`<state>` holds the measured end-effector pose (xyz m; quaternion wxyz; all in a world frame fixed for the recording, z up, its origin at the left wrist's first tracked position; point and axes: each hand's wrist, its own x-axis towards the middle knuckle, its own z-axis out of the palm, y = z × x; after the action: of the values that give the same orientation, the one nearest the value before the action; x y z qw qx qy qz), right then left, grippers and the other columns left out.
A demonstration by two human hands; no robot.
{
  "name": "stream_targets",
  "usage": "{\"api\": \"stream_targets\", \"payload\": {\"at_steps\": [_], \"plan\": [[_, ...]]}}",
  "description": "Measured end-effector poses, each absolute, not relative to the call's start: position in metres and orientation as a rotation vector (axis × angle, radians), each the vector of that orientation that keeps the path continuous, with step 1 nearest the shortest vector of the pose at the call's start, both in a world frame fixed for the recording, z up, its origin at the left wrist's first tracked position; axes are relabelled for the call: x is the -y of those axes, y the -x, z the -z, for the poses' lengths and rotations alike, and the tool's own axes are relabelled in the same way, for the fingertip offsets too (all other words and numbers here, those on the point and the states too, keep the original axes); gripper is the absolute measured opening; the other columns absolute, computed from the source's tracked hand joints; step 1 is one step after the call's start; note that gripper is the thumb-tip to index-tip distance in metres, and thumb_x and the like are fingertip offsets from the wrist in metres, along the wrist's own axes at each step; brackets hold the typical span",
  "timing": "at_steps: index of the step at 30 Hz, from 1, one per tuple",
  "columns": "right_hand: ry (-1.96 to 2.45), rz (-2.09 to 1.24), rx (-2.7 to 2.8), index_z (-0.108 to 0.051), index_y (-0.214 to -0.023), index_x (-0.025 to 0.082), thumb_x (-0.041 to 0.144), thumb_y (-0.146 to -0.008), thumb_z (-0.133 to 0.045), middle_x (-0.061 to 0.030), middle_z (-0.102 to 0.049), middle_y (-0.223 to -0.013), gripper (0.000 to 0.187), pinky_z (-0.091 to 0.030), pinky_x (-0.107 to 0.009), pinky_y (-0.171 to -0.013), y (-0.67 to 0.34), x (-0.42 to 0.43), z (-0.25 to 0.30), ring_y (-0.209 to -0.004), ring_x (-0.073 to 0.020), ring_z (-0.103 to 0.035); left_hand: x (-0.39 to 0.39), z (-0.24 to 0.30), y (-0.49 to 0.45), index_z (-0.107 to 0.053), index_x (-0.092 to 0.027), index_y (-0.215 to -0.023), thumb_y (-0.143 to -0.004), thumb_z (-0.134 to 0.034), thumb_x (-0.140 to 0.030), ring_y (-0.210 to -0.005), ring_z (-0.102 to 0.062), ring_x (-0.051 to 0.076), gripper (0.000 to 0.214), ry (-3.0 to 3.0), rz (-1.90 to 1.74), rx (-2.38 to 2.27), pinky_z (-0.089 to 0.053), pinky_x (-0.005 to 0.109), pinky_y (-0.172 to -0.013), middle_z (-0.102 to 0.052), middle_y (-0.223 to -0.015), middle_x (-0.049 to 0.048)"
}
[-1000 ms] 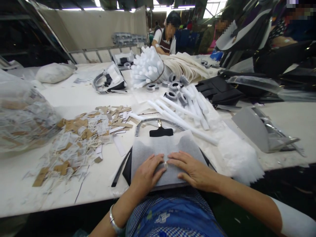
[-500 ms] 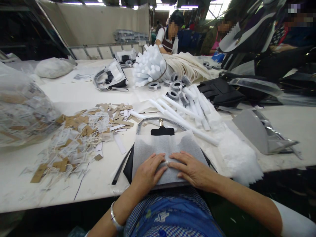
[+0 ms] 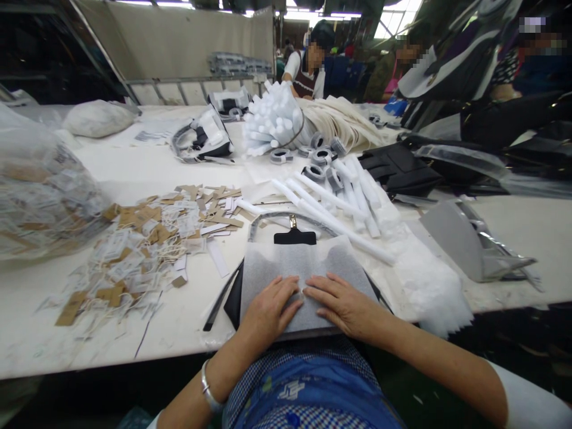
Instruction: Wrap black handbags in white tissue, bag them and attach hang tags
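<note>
A black handbag (image 3: 232,302) lies at the table's near edge, its front covered by a thin grey foam sheet (image 3: 297,262). Above the sheet shows a black flap tab (image 3: 295,238) with a gold clasp, under an arched, wrapped handle (image 3: 257,224). My left hand (image 3: 270,307) rests on the sheet with fingers stretched toward the middle. From the other side my right hand (image 3: 344,304) lies flat on it, fingers spread. Between the fingertips is a tiny pale spot, too small to name. The bag's underside is hidden.
Loose hang tags (image 3: 156,238) are heaped on the left beside a clear bag of tags (image 3: 40,190). White foam tubes (image 3: 330,214) and rolls of grey strip (image 3: 322,156) lie beyond the handbag. Grey-covered black bags (image 3: 397,167) sit right. A co-worker (image 3: 308,65) stands across the table.
Both hands stay on the foam sheet in nearly the same place. The view has shifted very slightly; nothing else has visibly moved on the table.
</note>
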<state>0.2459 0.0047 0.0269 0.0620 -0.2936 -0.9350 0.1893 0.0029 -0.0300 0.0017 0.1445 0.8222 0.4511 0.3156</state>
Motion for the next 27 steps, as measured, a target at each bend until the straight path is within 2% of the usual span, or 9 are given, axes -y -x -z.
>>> {"api": "stream_targets", "payload": {"at_steps": [13,18,20,24,27], "plan": [[0.81,-0.4,2.919,-0.043,-0.147,0.014,0.027,-0.102,-0.041,-0.0166,-0.046,-0.15,0.047,-0.033,-0.056,-0.115,-0.246,-0.001,-0.028,-0.14,-0.0296,-0.041,0.03,-0.003,-0.004,-0.059,-0.017,-0.109,-0.098,-0.052,-0.023,-0.118,-0.062,0.019,0.015,-2.457,-0.841,-1.268,-0.045,0.042,-0.111,-0.067,-0.125,0.0102],[0.819,-0.401,2.949,-0.047,-0.145,0.016,0.03,-0.103,-0.041,-0.014,-0.045,-0.151,0.045,-0.031,-0.053,-0.116,-0.244,-0.004,-0.033,-0.141,-0.028,-0.04,0.03,-0.008,-0.005,-0.061,-0.016,-0.108,-0.099,-0.047,-0.022,-0.124,-0.059,0.019,0.018,-2.508,-0.751,-1.288,-0.043,0.04,-0.112,-0.066,-0.128,0.0106],[0.828,-0.439,2.968,-0.044,-0.147,0.018,0.033,-0.102,-0.042,-0.0127,-0.043,-0.153,0.047,-0.028,-0.054,-0.117,-0.245,-0.007,-0.038,-0.142,-0.0272,-0.038,0.029,-0.017,-0.002,-0.058,-0.015,-0.117,-0.1,-0.045,-0.026,-0.13,-0.054,0.021,0.025,-2.544,-0.58,-1.275,-0.04,0.044,-0.115,-0.062,-0.135,0.0111],[0.863,-0.475,2.987,-0.036,-0.152,0.027,0.042,-0.097,-0.051,-0.0093,-0.029,-0.16,0.058,-0.014,-0.062,-0.118,-0.25,-0.013,-0.04,-0.148,-0.0326,-0.023,0.026,-0.031,0.012,-0.048,-0.022,-0.137,-0.095,-0.051,-0.052,-0.146,-0.032,0.029,0.052,-2.621,-0.249,-1.205,-0.024,0.057,-0.12,-0.04,-0.155,0.0087],[0.872,-0.484,2.963,-0.029,-0.155,0.03,0.047,-0.095,-0.054,-0.0082,-0.021,-0.163,0.067,-0.012,-0.061,-0.119,-0.255,-0.015,-0.035,-0.15,-0.0329,-0.016,0.027,-0.028,0.022,-0.047,-0.023,-0.14,-0.092,-0.054,-0.056,-0.15,-0.02,0.031,0.059,-2.68,-0.208,-1.193,-0.021,0.057,-0.12,-0.028,-0.161,0.0095]]}}
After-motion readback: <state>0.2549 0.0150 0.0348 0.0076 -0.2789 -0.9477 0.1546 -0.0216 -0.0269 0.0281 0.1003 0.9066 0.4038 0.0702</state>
